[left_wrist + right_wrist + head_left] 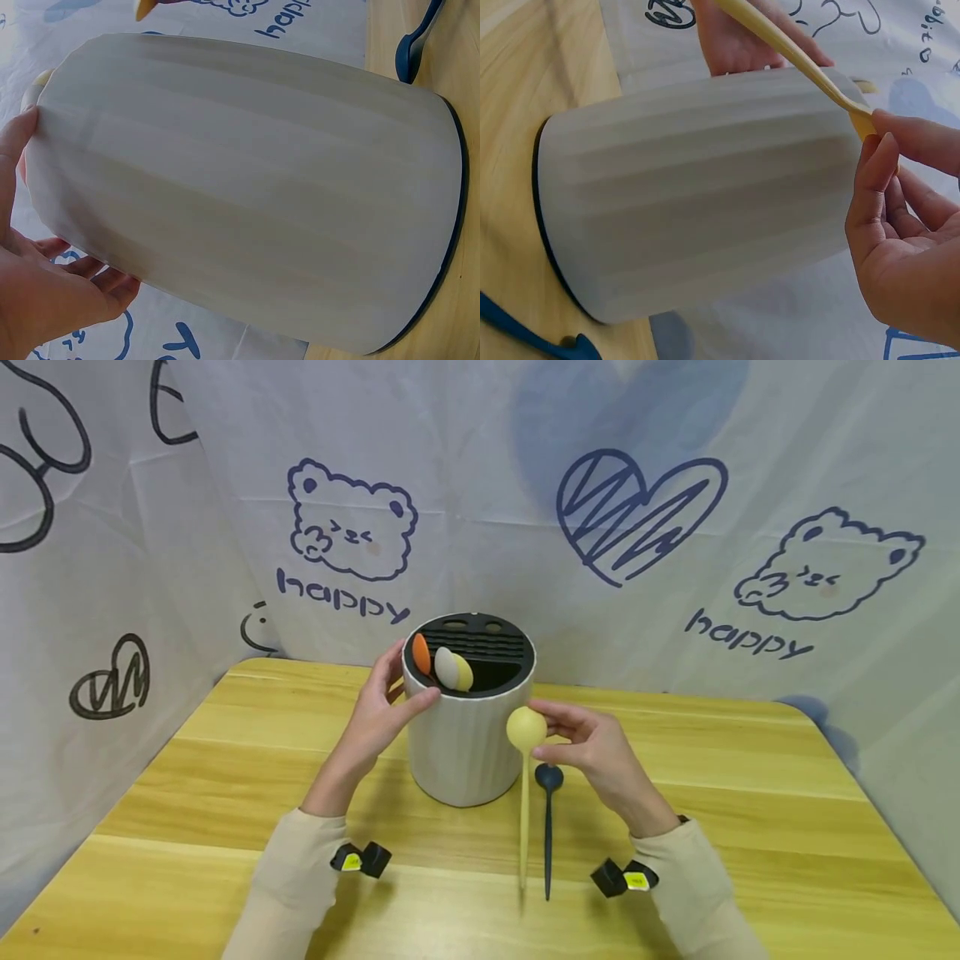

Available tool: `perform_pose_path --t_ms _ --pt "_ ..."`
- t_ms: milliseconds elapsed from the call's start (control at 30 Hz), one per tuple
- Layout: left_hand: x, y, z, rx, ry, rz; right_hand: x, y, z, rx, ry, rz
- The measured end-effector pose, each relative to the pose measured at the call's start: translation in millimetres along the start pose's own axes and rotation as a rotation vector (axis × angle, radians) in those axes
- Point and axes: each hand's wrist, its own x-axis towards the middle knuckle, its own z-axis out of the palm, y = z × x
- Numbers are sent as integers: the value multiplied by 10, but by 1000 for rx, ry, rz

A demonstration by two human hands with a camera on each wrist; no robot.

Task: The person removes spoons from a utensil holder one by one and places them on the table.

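A white ribbed utensil holder (468, 747) with a black divided top stands upright on the table. My left hand (382, 706) grips its upper left side, thumb at the rim and fingers round the outer wall. In front of the holder's right side, my right hand (600, 756) pinches a yellow spoon (527, 731) by its bowl, the handle pointing down. The right wrist view shows thumb and fingertips on the spoon (795, 56) near its neck. Inside the holder stand an orange spoon (422, 653), a whitish spoon (446, 667) and another yellow one (462, 673).
A dark blue spoon (549, 777) lies on the wooden table (300, 727), right of the yellow spoon, its handle toward me. Behind the table hangs a white cloth (480, 485) printed with bears and hearts. Slots and round holes fill the back part of the holder's top.
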Motion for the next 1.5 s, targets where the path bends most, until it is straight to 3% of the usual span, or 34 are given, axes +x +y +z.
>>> perform_pose_path --t_ms 767,1300,1500 --pt "28 31 12 4 -5 1 -12 165 -226 -69 -10 111" --pt "5 27 22 3 1 -4 -8 251 -465 -112 47 181" --pt "-1 17 5 9 7 -12 18 326 -535 -70 34 199"
